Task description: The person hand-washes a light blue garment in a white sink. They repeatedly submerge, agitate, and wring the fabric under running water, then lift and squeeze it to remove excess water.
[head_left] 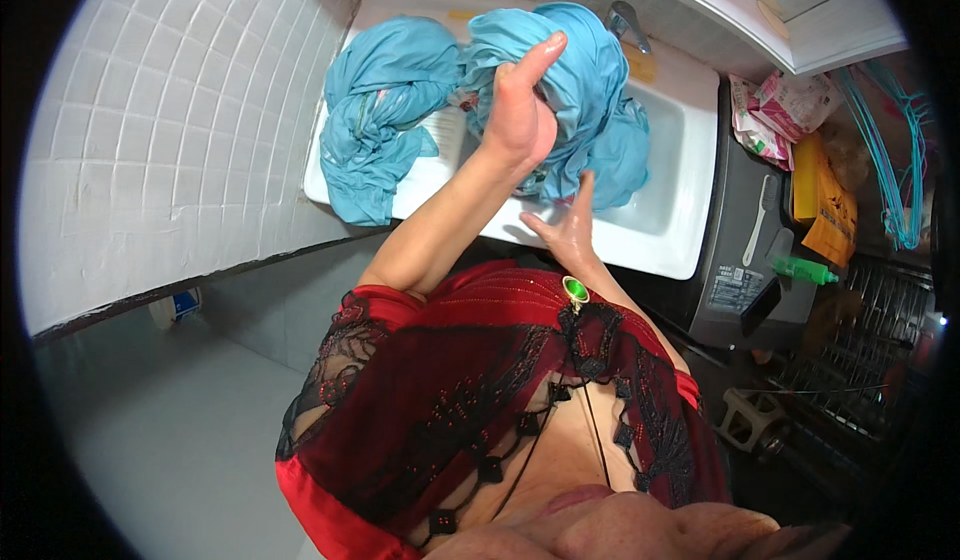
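Note:
A heap of wet-looking blue fabric (560, 90) lies in and over the white sink (670, 230). My left hand (522, 120) is raised over its left side, thumb stretched away from the palm. The other fingers of that hand hardly show. Lower down, my right hand (572, 235) is at the front edge of the heap, with thumb and a finger spread. Its fingertips reach the cloth, and some are hidden by it. To the left, a second twisted bundle of blue fabric (385, 110) rests on the sink's ribbed board (440, 145) and hangs over its front rim.
A metal faucet (628, 25) stands behind the heap. On the dark counter at right are a white-handled brush (760, 220), a green bottle (805, 270) and pink packets (795, 105). Turquoise hangers (890, 160) hang beyond them. A tiled wall (190, 90) borders the left side.

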`<state>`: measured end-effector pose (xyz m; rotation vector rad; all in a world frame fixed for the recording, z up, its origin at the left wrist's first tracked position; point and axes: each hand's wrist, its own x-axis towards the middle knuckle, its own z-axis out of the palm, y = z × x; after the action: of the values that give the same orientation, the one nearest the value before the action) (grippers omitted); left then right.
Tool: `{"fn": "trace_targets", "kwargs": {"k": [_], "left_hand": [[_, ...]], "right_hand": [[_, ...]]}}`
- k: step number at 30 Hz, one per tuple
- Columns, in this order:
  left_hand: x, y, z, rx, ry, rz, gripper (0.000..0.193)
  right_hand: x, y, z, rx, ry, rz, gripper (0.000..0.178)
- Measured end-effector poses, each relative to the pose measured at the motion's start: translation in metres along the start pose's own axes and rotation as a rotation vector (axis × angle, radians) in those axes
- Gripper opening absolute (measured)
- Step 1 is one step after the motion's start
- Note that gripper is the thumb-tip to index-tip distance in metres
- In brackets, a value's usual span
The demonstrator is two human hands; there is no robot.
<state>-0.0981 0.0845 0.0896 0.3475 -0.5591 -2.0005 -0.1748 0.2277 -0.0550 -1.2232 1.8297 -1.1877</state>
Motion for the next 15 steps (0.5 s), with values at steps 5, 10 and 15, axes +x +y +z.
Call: {"fn": "trace_targets", "kwargs": {"k": [5,10,15], "left_hand": [[-0.020,-0.014,0.013,0.005,0.044,-0.019,0.029],[-0.026,0.004,-0.001,0.130,-0.133,-0.013,0.025],[-0.026,0.032,-0.036,0.341,-0.166,0.046,0.026]], "right_hand": [[0.069,0.033,0.035,-0.182,0.106,-0.337,0.071],[0.077,0.053,0.008,0.095,0.268,-0.231,0.062],[0.058,-0.006,-0.095,0.272,0.377,-0.088,0.047]]}}
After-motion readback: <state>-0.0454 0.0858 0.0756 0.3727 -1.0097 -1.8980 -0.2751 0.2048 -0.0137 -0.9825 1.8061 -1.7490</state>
